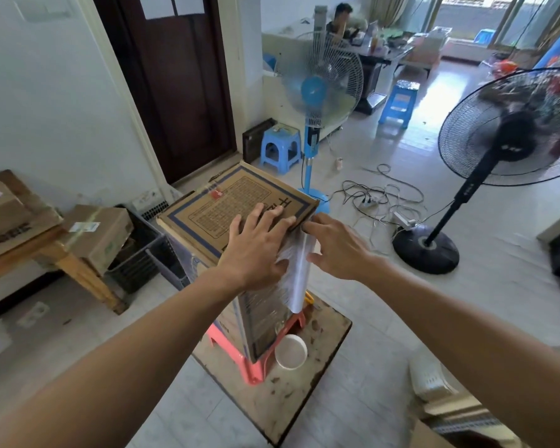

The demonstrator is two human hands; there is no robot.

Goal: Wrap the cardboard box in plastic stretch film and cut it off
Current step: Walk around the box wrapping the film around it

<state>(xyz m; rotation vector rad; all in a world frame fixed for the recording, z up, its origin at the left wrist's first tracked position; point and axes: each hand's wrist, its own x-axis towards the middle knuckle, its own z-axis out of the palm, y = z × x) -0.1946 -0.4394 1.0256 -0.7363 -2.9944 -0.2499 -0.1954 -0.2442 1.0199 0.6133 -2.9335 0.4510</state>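
A tall cardboard box (207, 205) with blue printing stands upright on a pink plastic stool (249, 367). Its near side is covered in clear stretch film (265, 315). My left hand (256, 247) lies flat over the box's near top edge, fingers spread, thumb pressing the film. My right hand (337, 247) is at the box's right corner, fingers on a bunched white strip of film (299, 276) that hangs down the corner. A white roll (290, 351) lies by the stool.
The stool stands on a stained board (324, 344) on the tiled floor. A blue fan (317, 88) and a black fan (511, 130) stand behind and right, with cables (379, 198) between. Boxes on a wooden bench (62, 253) and a dark crate (143, 253) are left.
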